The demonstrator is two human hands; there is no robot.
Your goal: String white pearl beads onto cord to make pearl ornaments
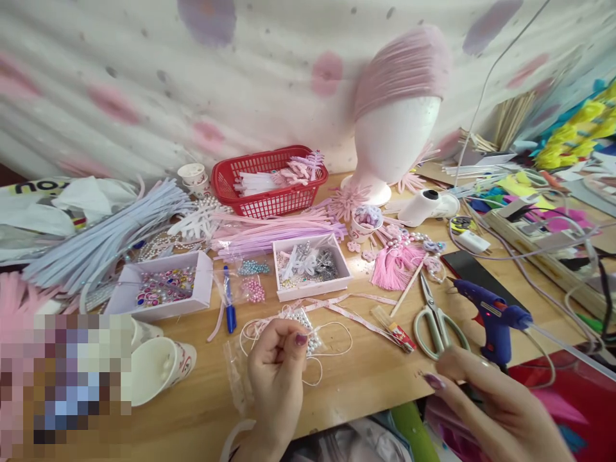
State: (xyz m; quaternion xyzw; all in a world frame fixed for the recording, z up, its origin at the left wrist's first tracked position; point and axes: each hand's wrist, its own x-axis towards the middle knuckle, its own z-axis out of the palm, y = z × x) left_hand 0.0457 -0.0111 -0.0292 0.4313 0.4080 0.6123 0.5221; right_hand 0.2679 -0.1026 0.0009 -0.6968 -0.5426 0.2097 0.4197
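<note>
Cord (351,343) pinched between thumb and finger of my left grip (278,372), its loops lying on the worktop (359,390).
My right grip (498,394) hangs near the scissors (430,301), thumb and finger bent close together; I cannot tell if they hold anything. For good control I should pinch close to the end and keep the loops from tangling around the pearl beads (315,344) just beside. Also, I should be careful of the glue gun (496,321): its red light shows, so the tip may be hot.
</note>
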